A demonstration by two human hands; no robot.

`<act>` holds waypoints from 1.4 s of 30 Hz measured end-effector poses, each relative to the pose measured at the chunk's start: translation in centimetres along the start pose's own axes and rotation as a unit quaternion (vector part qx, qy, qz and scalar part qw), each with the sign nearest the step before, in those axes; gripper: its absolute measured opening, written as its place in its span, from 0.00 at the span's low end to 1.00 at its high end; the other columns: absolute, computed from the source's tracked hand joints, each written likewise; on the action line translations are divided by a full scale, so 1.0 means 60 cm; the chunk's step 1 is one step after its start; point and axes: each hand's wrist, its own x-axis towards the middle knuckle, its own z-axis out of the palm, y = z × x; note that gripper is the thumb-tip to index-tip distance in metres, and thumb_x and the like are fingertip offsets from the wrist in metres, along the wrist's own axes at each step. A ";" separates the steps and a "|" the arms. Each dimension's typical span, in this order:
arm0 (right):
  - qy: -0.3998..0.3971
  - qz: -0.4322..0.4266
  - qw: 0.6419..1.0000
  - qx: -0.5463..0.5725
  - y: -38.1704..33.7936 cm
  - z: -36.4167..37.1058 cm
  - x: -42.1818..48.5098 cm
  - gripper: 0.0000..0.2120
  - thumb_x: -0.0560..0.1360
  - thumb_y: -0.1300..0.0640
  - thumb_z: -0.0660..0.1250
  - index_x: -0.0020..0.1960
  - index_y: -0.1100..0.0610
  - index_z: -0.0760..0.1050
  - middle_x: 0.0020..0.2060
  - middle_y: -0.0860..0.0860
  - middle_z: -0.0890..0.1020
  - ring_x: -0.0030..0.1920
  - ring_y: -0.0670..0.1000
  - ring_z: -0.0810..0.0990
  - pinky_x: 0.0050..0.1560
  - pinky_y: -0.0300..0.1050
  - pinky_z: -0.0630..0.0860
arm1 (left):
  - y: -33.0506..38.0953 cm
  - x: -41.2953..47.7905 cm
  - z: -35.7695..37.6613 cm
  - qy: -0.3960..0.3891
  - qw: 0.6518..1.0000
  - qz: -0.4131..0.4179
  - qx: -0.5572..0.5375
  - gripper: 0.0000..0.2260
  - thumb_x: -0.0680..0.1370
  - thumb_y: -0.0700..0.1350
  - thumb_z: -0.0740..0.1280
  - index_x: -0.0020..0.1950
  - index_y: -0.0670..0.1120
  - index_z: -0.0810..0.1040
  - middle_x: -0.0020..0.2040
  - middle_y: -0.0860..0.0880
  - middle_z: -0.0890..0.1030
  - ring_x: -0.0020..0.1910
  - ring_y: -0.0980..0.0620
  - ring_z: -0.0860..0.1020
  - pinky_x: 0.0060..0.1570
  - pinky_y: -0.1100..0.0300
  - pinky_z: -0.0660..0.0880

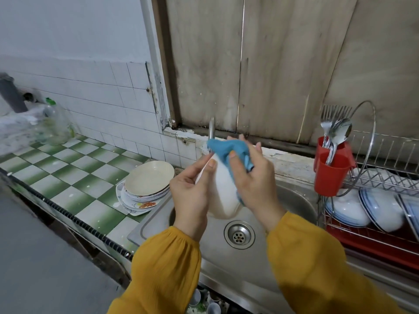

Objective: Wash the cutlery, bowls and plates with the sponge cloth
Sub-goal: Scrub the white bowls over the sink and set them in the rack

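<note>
Left grip: your left hand (192,189) is clamped on the white bowl (223,193), thumb on the outer wall near the rim, other fingertips hidden behind the rim.
Right grip: your right hand (254,177) is closed round the blue sponge cloth (223,147), thumb pinning it to the bowl's wall, fingers wrapped over the far side.
Bowl vs grip: between both hands, tipped on its side, outer wall facing you, rim up by the left thumb, base down near the wrists.
Cloth vs grip: draped over the bowl's upper right side, one tail hanging under your right palm.
Position: bowl is held in the air above the steel sink (288,200), beyond the drain (239,234), just in front of the tap (211,129).
Plates: stack of plates (148,180) on the green checked counter (68,168), touching the sink's left edge.
Cutlery: forks and spoons (337,130) upright in the red holder (330,175), right of the sink.
Rack: dish rack (385,175) at far right, holding white and blue-rimmed dishes (349,207) on edge.
Sleeves: yellow sleeves (167,264) cover both forearms.
</note>
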 end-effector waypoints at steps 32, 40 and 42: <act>0.134 0.388 0.768 0.491 0.075 0.007 -0.009 0.11 0.74 0.45 0.60 0.40 0.50 0.76 0.37 0.50 0.79 0.40 0.54 0.77 0.41 0.46 0.68 | -0.022 0.032 -0.026 -0.051 0.958 -0.162 -0.230 0.12 0.79 0.51 0.62 0.51 0.48 0.84 0.48 0.46 0.85 0.50 0.45 0.81 0.59 0.45 0.73; 0.151 0.213 0.838 0.478 0.065 -0.069 0.056 0.13 0.73 0.50 0.61 0.37 0.52 0.81 0.33 0.50 0.82 0.35 0.50 0.80 0.37 0.40 0.75 | 0.002 0.049 -0.051 -0.068 0.947 -0.276 0.151 0.20 0.78 0.60 0.63 0.60 0.47 0.80 0.54 0.43 0.82 0.57 0.42 0.79 0.47 0.44 0.79; 0.105 0.140 0.888 0.424 0.077 -0.081 0.061 0.10 0.68 0.50 0.64 0.37 0.52 0.83 0.36 0.48 0.83 0.41 0.49 0.81 0.44 0.43 0.76 | 0.014 0.063 -0.057 -0.122 0.896 -0.408 0.126 0.27 0.77 0.68 0.55 0.59 0.48 0.78 0.58 0.38 0.79 0.58 0.34 0.77 0.50 0.35 0.75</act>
